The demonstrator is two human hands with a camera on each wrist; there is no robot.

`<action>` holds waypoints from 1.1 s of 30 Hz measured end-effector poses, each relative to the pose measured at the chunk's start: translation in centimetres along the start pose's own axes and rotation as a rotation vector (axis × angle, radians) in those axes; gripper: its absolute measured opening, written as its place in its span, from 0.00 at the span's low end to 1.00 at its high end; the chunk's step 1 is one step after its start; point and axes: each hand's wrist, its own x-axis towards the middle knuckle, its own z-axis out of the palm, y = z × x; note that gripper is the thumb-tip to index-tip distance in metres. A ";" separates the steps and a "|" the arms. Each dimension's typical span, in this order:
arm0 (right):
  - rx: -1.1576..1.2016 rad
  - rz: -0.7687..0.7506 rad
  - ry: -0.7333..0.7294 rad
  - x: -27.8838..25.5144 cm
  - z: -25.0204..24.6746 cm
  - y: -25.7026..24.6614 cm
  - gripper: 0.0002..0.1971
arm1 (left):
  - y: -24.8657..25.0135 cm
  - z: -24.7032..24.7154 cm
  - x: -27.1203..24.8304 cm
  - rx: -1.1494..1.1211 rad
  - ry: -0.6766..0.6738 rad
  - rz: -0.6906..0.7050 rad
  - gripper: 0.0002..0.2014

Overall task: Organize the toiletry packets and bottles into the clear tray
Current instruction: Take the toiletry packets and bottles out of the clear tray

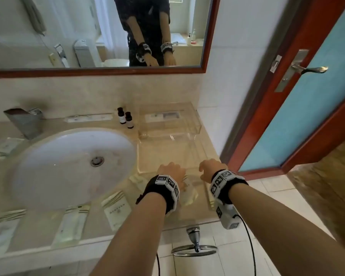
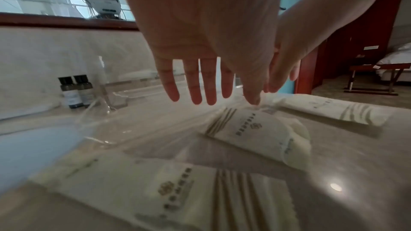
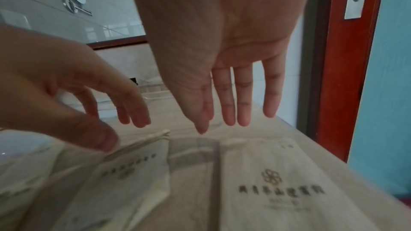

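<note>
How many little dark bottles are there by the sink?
2. Both stand upright on the counter behind the sink, side by side: the back bottle nearer the wall, the front bottle just right of it, left of the clear tray. None seems hidden.

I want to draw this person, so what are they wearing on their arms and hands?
Both forearms are bare, with no sleeves reaching them. The left hand and right hand wear no gloves. Each wrist has a black strap carrying white blocks printed with black square patterns. A thin black cable hangs from the right wrist's block.
</note>
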 end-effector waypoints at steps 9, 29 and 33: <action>-0.023 -0.007 -0.040 1.4 2.6 2.7 0.19 | 1.3 2.8 1.6 -0.132 -0.064 -0.043 0.33; 0.065 -0.064 -0.223 1.3 2.2 4.0 0.21 | 2.8 0.4 0.1 -0.128 -0.079 -0.110 0.13; 0.090 -0.029 -0.233 0.3 1.4 3.5 0.17 | 2.7 0.9 0.4 -0.280 -0.100 -0.219 0.04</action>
